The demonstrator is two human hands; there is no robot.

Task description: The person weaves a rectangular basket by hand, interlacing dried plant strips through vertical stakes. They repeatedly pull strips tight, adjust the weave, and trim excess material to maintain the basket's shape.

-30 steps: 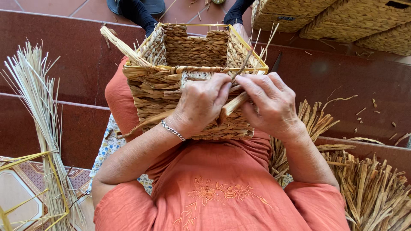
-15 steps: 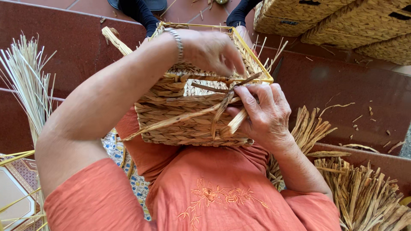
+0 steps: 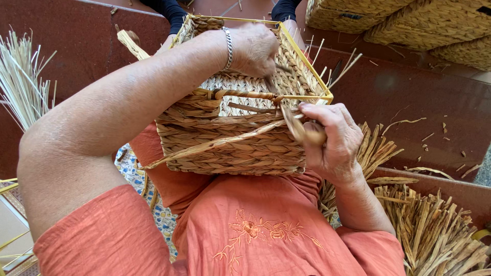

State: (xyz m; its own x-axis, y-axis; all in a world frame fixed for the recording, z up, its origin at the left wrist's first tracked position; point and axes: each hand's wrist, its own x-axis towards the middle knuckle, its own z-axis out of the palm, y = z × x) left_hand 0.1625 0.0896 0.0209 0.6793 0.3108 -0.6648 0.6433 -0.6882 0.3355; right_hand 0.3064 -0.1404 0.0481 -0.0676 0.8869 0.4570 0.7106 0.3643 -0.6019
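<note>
One second ago both hands press side by side on the near wall of the woven basket (image 3: 235, 138). Now the left hand (image 3: 253, 48) is no longer there: it is lifted over the rim and reaches inside the basket, at the far corner, with the forearm crossing above the opening. The right hand (image 3: 330, 140) is now alone at the near right corner, its grip closed on a flat straw strand (image 3: 299, 128). The basket is now tilted more, so its inside shows.
</note>
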